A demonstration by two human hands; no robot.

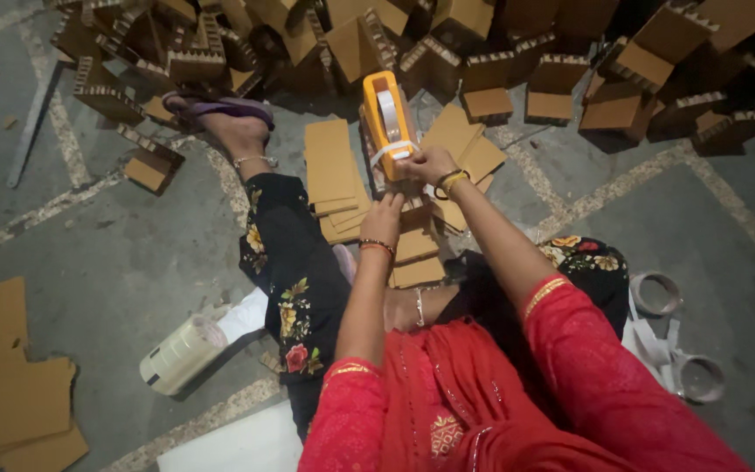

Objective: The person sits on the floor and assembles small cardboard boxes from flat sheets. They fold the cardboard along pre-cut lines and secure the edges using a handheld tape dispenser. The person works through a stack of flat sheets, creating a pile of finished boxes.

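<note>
Head view | right hand (427, 163) grips tape end at orange tape dispenser (388, 118) | left hand (384, 214) just below dispenser, pressing small cardboard box (412, 212), fingers closed on it | risk: tape may stick crooked or wrinkle if box slips | grey concrete floor (107, 253); flat cardboard sheets (332, 175) left of dispenser, folded boxes (561, 83) behind it
</note>
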